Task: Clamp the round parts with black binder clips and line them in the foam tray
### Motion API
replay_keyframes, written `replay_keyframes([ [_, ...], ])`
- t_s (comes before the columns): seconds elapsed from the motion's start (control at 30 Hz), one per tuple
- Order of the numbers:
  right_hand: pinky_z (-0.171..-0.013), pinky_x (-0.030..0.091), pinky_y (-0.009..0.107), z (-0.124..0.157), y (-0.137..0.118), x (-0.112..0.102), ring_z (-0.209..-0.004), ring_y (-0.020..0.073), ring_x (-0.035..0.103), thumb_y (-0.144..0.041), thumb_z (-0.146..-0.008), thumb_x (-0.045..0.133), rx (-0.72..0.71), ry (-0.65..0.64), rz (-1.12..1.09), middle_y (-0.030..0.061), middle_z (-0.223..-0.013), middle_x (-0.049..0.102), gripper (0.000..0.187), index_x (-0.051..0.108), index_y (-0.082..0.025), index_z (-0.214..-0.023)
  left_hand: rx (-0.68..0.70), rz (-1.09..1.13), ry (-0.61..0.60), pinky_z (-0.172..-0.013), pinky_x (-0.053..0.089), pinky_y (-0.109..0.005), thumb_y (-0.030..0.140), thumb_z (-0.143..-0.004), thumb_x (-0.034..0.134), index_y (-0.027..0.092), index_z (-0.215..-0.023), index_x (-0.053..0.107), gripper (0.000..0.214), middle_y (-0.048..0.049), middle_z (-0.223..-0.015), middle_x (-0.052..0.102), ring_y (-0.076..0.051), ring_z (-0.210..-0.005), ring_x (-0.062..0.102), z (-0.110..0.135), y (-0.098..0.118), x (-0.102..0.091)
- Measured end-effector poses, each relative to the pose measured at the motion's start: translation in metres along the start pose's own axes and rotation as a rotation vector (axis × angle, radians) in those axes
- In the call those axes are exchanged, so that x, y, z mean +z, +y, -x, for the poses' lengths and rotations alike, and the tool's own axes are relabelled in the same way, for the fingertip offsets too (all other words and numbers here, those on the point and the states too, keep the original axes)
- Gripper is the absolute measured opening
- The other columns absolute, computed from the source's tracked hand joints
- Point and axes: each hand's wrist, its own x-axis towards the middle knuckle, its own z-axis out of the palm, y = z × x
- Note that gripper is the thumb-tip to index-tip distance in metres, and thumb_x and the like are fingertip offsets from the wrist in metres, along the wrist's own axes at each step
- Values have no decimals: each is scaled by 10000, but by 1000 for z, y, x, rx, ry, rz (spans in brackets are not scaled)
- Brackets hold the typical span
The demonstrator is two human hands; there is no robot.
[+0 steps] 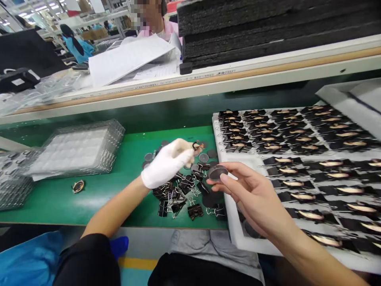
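The left hand (pixel 166 163), gloved, pinched a small part (pixel 198 147) between thumb and fingers, over the far side of the clips (pixel 186 184); the part stuck out past the fingertips, its form too blurred to tell. The right hand (pixel 253 190), bare, gripped a dark disc (pixel 216 173) at its edge, just above the right side of the clips. The disc sat tilted at the fingertips, its face mostly uncovered. More discs (pixel 204 158) lay beyond the clips. Right of the clips stood 1 white tray (pixel 250 163) with rows of clipped pieces (pixel 293 183); well left of them, 1 gold-rimmed piece (pixel 78 186) lay on the table (pixel 113 198)
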Motion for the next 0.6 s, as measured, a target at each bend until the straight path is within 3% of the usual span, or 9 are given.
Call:
replay_keyframes([
  [0.1, -729, 627, 312, -8, -3, 3, -833, 183, 749, -403, -915, 774, -130, 86, 31, 42, -1029, 762, 228, 727, -244, -1070, 36, 105, -49, -806, 574, -323, 374, -873, 743, 187, -863, 547, 271, -56, -947, 685, -148, -880, 678, -18, -3, 21],
  [0.2, -765, 615, 306, -18, -3, 4, -867, 169, 712, -381, -920, 757, -207, 151, 150, 40, -1020, 744, 204, 726, -239, -1064, 67, 39, 177, -820, 580, -308, 265, -839, 753, 204, -903, 522, 247, -30, -942, 669, -147, -912, 694, -25, -8, 34],
  [0.27, -797, 605, 297, -25, 0, 4, -915, 169, 695, -360, -918, 756, -230, 183, 215, 39, -1001, 725, 221, 701, -239, -1095, 49, -14, 239, -807, 590, -297, 242, -858, 731, 210, -1046, 542, 268, -24, -940, 679, -152, -914, 716, -22, -13, 35],
  [0.37, -764, 600, 284, -32, 10, 6, -860, 154, 674, -334, -904, 768, -239, 222, 232, 14, -934, 676, 261, 635, -250, -1112, 50, -121, 136, -769, 598, -269, 267, -938, 658, 218, -1209, 590, 284, -43, -1028, 736, -146, -904, 742, -13, -17, 29],
  [0.5, -710, 599, 274, -34, 22, 9, -803, 139, 645, -318, -889, 779, -219, 221, 226, -10, -906, 603, 284, 624, -268, -1121, 103, -297, -38, -614, 551, -241, 334, -1063, 465, 226, -1229, 651, 272, 1, -928, 754, -74, -563, 638, -6, -14, 18],
  [0.6, -681, 613, 283, -33, 26, 9, -818, 152, 637, -351, -895, 768, -181, 192, 195, -3, -919, 570, 248, 644, -272, -1095, 159, -311, -197, -711, 595, -254, 340, -1095, 369, 230, -1340, 594, 350, -35, -1108, 766, -103, -704, 724, -6, -10, 16],
])
